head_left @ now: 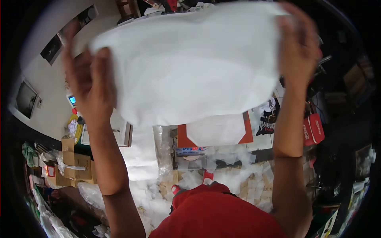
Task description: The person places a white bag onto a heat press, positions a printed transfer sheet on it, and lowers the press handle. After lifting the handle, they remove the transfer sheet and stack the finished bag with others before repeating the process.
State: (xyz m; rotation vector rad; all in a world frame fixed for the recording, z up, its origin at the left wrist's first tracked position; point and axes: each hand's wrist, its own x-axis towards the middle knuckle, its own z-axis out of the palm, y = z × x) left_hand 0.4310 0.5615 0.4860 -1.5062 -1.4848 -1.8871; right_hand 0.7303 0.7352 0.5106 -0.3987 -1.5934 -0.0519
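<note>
White sheet (pixel 194 75) (aloft) between hands (pixel 297 55)

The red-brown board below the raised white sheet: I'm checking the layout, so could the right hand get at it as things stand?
Probably not freely: the right hand seems to hold the raised white sheet, which hides part of the red-brown board, though its near corners show.

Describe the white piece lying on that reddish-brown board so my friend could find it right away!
Start at the big white sheet held up between the left hand and right hand. Just below it in the picture is a reddish-brown board, with the white piece on it. Unlike the long white strip to its left, this one has slanted lower corners.
</note>
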